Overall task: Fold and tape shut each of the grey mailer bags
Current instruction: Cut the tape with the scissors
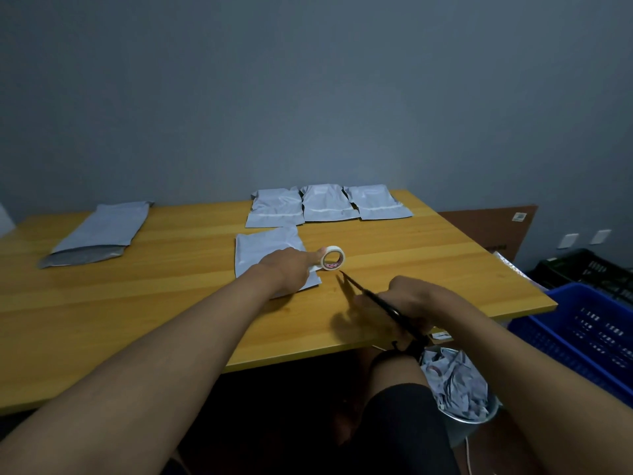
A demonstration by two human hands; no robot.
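A: Start at the far left. What lies on the wooden table?

B: An unfolded mailer bag, long and flat, pale grey on its face. Its near end is open, and the darker grey inside shows there. It lies slanted, well apart from the others.

A: And moving toward the middle?

B: A folded mailer bag sits near the table's centre, squarish, pale grey and slightly creased. The left hand rests on its near right part, fingers curled round a tape roll. The roll is white with a red mark on the inner core, stands on edge just off the bag's right side, and a finger reaches over its top.

A: Behind that?

B: Three taped mailer bags in a row along the far edge, touching or overlapping at their sides. Each is folded short, puffed a little, with a pale strip of tape across it.

A: Now the right side.

B: The right hand grips black scissors over the near right part of the table. The blades point toward the tape roll, tips just short of it and slightly parted. The handles are hidden by the hand and shadow.

A: Past the table edge?

B: A metal bin full of crumpled grey scraps stands below the front edge, beside the person's knee. Further right is a blue crate, with a black crate behind it.
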